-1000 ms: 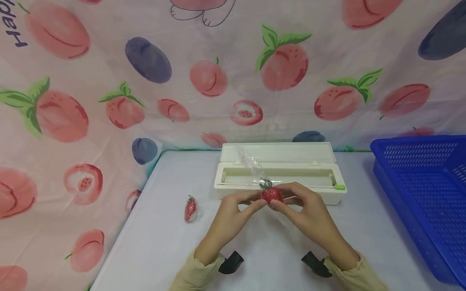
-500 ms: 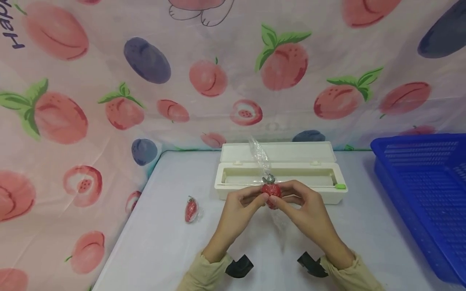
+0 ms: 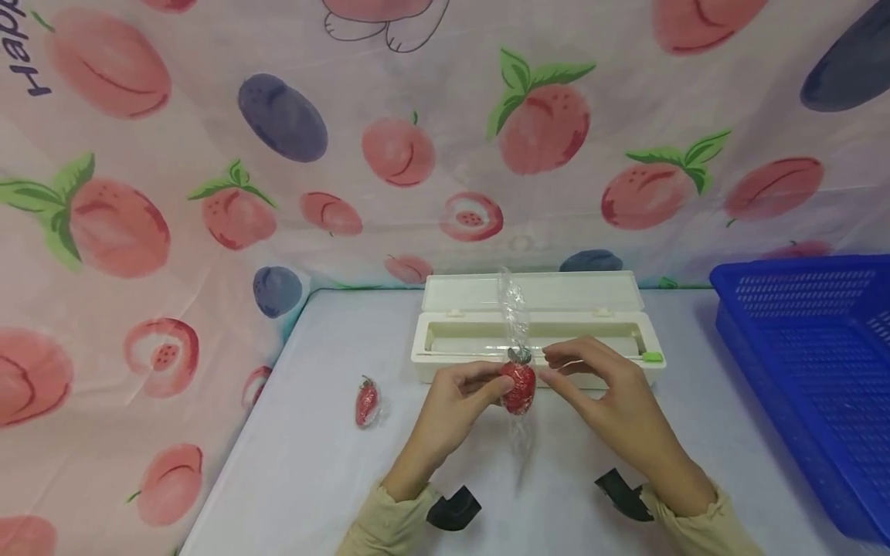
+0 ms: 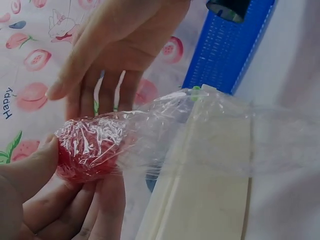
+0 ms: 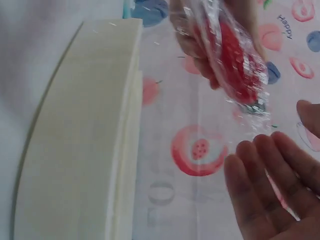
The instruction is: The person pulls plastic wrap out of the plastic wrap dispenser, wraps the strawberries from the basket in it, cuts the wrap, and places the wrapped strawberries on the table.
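Head view only: second strawberry [image 3: 365, 401] (left hand [image 3: 455, 401] pinching wrapped strawberry [image 3: 518, 388], right hand [image 3: 612, 394] loose).

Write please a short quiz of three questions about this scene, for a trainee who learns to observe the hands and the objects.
1. True or false: the right hand grips the wrapped strawberry.
2. Which hand holds this strawberry? A. left hand B. right hand C. both
3. Fill in: a second wrapped strawberry lies on the table to the person's ____.

Key:
1. False; its fingers are spread beside the fruit, apart from it.
2. A.
3. Left. The open white dispenser box is behind the hands, the blue basket to the right.
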A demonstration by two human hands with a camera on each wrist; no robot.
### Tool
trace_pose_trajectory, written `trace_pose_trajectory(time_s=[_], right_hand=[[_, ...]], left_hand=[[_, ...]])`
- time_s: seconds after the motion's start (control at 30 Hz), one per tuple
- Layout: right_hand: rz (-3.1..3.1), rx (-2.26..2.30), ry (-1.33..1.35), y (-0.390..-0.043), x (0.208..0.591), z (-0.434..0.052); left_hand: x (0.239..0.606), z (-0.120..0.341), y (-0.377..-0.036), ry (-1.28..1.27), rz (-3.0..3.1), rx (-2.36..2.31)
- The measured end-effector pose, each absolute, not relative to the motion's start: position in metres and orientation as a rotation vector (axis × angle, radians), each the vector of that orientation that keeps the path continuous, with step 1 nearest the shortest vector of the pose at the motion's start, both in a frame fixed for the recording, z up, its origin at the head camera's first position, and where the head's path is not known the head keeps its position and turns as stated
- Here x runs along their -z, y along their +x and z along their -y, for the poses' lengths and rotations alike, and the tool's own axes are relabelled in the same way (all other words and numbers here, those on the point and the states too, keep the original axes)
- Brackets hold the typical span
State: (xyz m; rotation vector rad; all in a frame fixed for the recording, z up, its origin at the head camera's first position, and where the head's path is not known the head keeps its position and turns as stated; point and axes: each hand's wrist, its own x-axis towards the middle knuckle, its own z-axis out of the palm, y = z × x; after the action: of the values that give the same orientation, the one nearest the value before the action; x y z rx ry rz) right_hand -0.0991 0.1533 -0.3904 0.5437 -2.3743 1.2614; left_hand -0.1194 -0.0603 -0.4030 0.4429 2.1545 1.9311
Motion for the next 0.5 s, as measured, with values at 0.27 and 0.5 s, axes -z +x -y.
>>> trace_pose_trajectory(time_s=[0.27, 0.5], right_hand=[[2.235, -0.902, 0.825, -0.102, 0.383, -0.165], [2.218, -0.567, 0.966, -0.111, 0.39, -0.168]], left_hand=[[0.401, 0.06, -0.118, 0.497, -2.129, -1.844], [0.394, 0.059, -0.112, 0.55, -2.124, -1.708]])
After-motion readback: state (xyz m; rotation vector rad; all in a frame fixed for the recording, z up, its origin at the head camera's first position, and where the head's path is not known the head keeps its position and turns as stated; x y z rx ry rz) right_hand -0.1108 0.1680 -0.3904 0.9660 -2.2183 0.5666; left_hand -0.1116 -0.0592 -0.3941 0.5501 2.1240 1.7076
